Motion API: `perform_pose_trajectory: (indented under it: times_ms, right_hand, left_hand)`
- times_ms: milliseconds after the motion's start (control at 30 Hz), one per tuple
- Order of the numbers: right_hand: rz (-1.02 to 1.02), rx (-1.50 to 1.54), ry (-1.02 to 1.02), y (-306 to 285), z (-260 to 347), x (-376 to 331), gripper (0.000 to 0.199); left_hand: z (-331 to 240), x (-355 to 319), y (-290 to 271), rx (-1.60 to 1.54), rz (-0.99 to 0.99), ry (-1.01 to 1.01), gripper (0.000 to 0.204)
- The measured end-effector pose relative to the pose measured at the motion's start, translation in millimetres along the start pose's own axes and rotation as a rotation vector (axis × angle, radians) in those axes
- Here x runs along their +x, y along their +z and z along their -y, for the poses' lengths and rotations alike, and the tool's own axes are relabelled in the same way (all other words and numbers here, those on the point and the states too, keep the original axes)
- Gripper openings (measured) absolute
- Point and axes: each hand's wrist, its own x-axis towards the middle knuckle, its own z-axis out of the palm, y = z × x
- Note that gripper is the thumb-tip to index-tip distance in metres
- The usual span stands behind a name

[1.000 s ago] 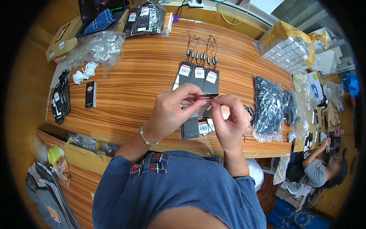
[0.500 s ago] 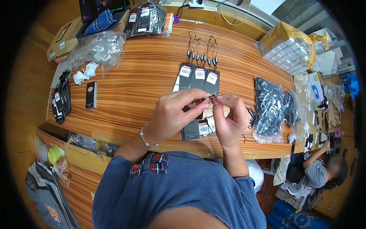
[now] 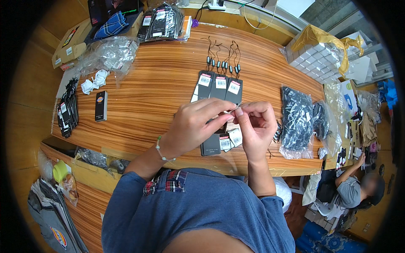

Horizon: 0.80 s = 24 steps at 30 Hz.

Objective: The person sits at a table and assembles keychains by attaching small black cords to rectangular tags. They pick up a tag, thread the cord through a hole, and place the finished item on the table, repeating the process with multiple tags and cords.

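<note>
My left hand [image 3: 198,120] is closed, its thumb and fingers pinching a thin, pale-edged hang tag [image 3: 230,111] seen almost edge-on. Against it my right hand [image 3: 256,124] is also closed, thumb and forefinger pressed together; a small dark bit shows at the tips, too small to name. Just beyond the hands lie black hang tags [image 3: 220,90] in rows, white stickers on them and dark looped cords [image 3: 223,55] stretching away from their tops. More tags [image 3: 211,145] lie under my hands, partly covered by them. Beside my right hand is a small heap of dark cords [image 3: 277,131].
A clear bag of black cords [image 3: 297,122] lies on the right of the wooden table [image 3: 147,101]. Left are a tag stack [image 3: 101,106], fanned tags [image 3: 67,109] and crumpled white paper [image 3: 95,81]. White boxes [image 3: 314,55] stand far right; another person [image 3: 350,192] sits beyond.
Both hands stay together in nearly the same spot. The fingertips have shifted slightly, and the thin tag between them shows less than before.
</note>
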Motion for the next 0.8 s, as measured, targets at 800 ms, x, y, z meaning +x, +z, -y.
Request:
perform_pose_trajectory:
  times_ms: [800]
  right_hand:
    - [-0.050, 0.160, 0.063, -11, -15, 14, 0.004]
  left_hand:
    - [13, 3, -9, 0.497, -0.071, 0.437, 0.013]
